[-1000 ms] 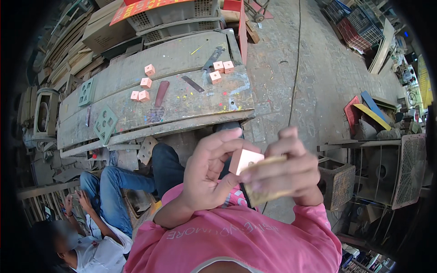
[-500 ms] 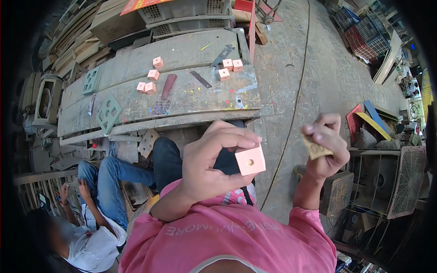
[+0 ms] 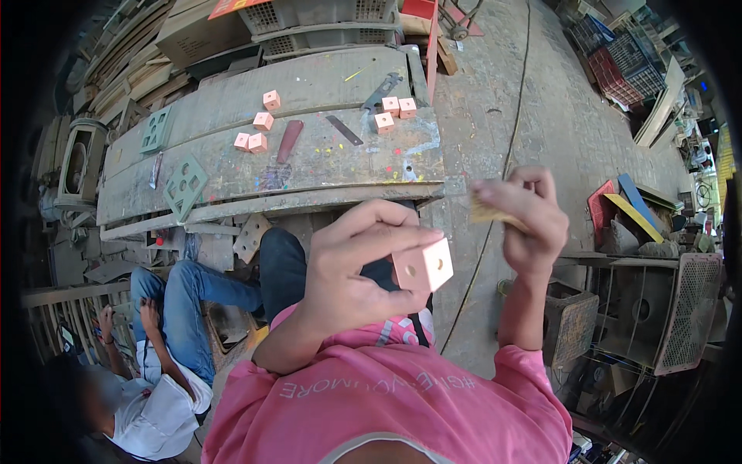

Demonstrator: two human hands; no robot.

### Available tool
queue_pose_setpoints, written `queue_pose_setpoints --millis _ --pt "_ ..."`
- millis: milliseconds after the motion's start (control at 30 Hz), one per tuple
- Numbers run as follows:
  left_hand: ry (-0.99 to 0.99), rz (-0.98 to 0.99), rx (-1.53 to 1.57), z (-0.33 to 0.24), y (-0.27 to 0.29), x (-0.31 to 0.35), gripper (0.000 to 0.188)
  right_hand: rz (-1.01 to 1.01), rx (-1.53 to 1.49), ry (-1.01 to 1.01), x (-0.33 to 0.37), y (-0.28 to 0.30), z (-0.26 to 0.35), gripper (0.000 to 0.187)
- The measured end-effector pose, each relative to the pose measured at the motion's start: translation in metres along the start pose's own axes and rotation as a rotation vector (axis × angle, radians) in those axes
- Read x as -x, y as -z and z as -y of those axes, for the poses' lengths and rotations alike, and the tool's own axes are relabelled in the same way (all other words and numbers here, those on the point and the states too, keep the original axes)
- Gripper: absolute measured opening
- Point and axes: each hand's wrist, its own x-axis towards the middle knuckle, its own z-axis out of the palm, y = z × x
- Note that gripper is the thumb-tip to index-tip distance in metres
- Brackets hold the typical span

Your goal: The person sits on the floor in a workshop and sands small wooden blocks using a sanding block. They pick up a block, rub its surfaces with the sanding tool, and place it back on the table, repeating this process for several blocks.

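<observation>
A pale pink wooden cube with round holes in two visible faces is pinched between the thumb and fingers of my left hand, above my lap. One edge of it points toward me. My right hand, to the right of the cube and apart from it, grips a folded piece of yellowish sandpaper. Its fingers are slightly blurred. Farther off on the workbench lie more pink cubes: a group at the left with a cube, and three at the right with a cube.
The bench also bears a dark red handle-like piece, a dark metal strip, a metal tool and two green plates with holes. Grey crates stand behind. A person sits at my left; a cable crosses the floor.
My left hand has turned the cube, so two holed faces show instead of one. My right hand has moved left and up with the sandpaper, closer to the cube.
</observation>
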Motion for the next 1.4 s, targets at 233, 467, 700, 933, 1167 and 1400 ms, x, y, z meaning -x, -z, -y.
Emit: queue_pose_setpoints --millis 233,467,700,933,1167,1400 --pt "0.067 0.042 -0.206 -0.003 0.000 -0.005 0.047 -0.131 -0.291 0.073 0.017 0.001 0.024 0.017" --pt "-0.020 0.007 -0.284 0.000 -0.008 -0.005 0.049 0.097 0.072 0.263 0.007 -0.005 0.035 0.015" --pt "-0.126 -0.047 -0.188 -0.004 -0.004 -0.005 0.046 -0.086 0.065 0.015 0.008 0.011 0.003 0.020" --pt "-0.347 -0.143 0.084 0.045 -0.015 0.010 0.045 -0.472 -0.560 -0.534 0.041 -0.022 0.040 0.017" --pt "-0.285 -0.147 0.548 0.053 -0.036 0.011 0.045 -0.401 -0.454 -0.174 0.034 -0.035 0.054 0.024" --pt "-0.072 -0.042 1.003 0.068 -0.027 0.021 0.051 -0.122 0.071 -0.012 0.017 -0.009 0.011 0.025"
